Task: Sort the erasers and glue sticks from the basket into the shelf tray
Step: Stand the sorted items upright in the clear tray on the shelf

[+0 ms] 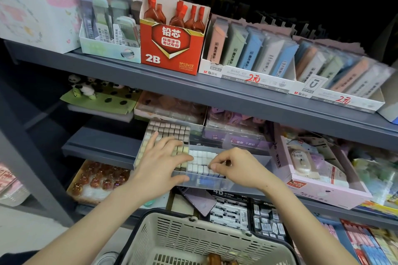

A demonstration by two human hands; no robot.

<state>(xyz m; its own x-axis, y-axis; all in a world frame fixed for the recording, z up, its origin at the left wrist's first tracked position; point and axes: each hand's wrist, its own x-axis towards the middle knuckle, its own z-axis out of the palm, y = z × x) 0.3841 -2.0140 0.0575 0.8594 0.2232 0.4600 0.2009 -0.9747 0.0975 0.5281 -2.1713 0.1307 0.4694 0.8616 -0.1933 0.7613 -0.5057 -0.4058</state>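
Observation:
A clear plastic shelf tray (232, 183) on the middle shelf holds tight rows of small erasers: pinkish and cream ones (170, 129) on its left side, white ones (200, 160) on its right. My left hand (163, 161) lies flat with spread fingers on the cream erasers, its thumb at the tray's front edge. My right hand (234, 168) hovers over the white erasers with curled fingers, pinching a small white eraser at its fingertips. The beige slotted basket (193, 236) sits below and in front, a brown item showing at its bottom.
The grey shelf above carries a red 2B lead box (172, 49) and boxes of pastel packs (247, 54). A pink box (318, 170) stands right of the tray, a tray of amber items (97, 180) to its left, black-and-white eraser packs (230, 211) below.

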